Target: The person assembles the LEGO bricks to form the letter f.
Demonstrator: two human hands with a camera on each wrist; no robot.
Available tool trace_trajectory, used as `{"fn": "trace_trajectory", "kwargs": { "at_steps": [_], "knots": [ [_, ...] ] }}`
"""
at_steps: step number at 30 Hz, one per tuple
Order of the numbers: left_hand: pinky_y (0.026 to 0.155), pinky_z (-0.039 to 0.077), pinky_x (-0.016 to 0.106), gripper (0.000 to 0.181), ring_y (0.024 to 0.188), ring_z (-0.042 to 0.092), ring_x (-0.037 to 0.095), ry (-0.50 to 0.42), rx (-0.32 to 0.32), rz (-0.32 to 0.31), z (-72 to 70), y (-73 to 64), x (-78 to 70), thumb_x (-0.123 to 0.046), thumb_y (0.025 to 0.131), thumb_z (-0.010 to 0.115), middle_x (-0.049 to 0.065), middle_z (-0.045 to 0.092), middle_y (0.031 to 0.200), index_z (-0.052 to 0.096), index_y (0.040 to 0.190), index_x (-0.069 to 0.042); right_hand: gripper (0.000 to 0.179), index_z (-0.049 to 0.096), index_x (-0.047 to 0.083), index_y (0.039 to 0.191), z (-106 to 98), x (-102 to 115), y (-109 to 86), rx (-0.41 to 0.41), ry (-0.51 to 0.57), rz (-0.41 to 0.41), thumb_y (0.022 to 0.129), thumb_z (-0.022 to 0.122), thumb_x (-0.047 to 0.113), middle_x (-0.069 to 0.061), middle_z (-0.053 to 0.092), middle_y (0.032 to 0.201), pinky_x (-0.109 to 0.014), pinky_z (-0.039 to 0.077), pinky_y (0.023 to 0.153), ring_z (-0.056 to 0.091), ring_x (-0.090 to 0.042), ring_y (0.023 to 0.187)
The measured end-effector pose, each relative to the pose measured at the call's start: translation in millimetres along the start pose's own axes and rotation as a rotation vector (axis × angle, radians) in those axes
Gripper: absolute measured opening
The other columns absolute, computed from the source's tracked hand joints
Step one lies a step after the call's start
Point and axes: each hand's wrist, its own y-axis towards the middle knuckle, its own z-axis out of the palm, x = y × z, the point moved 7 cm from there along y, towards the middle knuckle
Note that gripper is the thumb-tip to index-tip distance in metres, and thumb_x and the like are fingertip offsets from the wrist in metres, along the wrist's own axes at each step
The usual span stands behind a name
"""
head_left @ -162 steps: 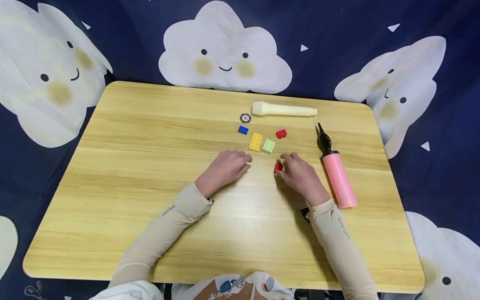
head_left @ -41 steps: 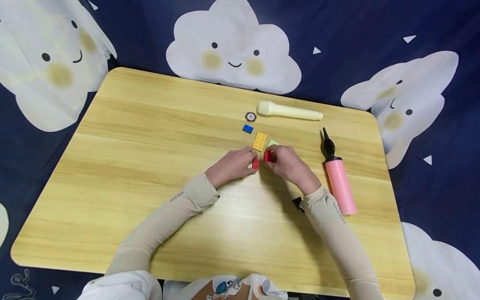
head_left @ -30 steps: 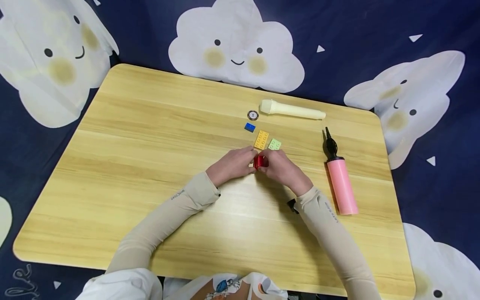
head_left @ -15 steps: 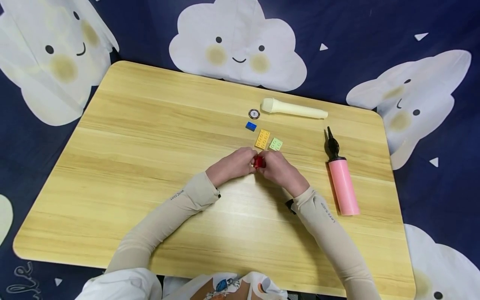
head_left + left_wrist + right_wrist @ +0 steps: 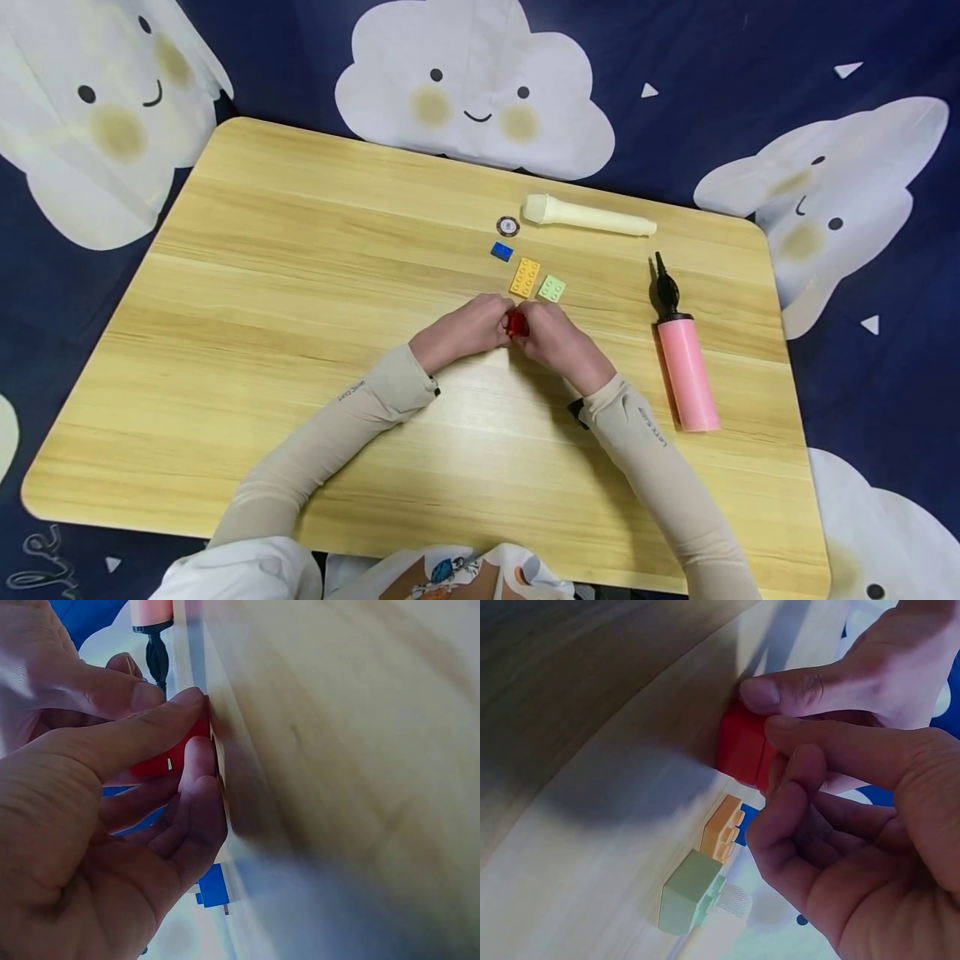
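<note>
Near the frame's centre, two red blocks (image 5: 517,324) meet, pinched by the left hand (image 5: 472,327) and right hand (image 5: 558,342); an uneven push could, I'd guess, skew them or make one slip. Above them I count one yellow block (image 5: 525,277), one green block (image 5: 552,288), one blue block (image 5: 502,251), one chip (image 5: 507,227), one microphone (image 5: 588,217); at right, one pump (image 5: 686,371).

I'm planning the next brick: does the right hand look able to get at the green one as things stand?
Probably yes: the green brick lies just beyond the right hand, uncovered. That hand pinches the red bricks alongside the left hand, though, so it may need to let go first.
</note>
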Motion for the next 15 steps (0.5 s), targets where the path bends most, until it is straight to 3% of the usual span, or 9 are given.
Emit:
{"fn": "trace_trajectory", "kwargs": {
  "at_steps": [7,11,15],
  "knots": [
    [0.066,0.045,0.026,0.008,0.074,0.053,0.017,-0.008,-0.008,0.012,-0.2,2.5,-3.2,-0.002,0.089,0.068,0.006,0.06,0.082,0.064,0.095,-0.001,0.012,0.063,-0.009,0.089,-3.3,-1.0,-1.2,0.03,-0.003,0.028,0.081,0.072,-0.01,-0.014,0.061,0.079,-0.033,0.047,0.06,0.055,-0.024,0.07],
    [0.065,0.045,0.025,0.009,0.074,0.054,0.017,-0.008,0.004,-0.018,1.0,2.5,-0.7,-0.004,0.089,0.069,0.007,0.06,0.082,0.065,0.096,0.0,0.011,0.061,-0.009,0.087,-3.4,1.9,0.8,0.045,-0.021,0.005,0.079,0.067,-0.013,-0.014,0.059,0.076,-0.031,0.047,0.059,0.053,-0.023,0.068],
    [0.064,0.046,0.026,0.012,0.073,0.055,0.017,-0.03,-0.006,-0.052,0.5,1.0,4.5,-0.008,0.09,0.072,0.007,0.061,0.082,0.064,0.096,-0.001,0.011,0.062,-0.008,0.088,-3.8,1.0,7.9,0.118,0.014,0.017,0.08,0.069,-0.011,-0.013,0.061,0.077,-0.03,0.048,0.06,0.054,-0.023,0.068]
  ]
}}
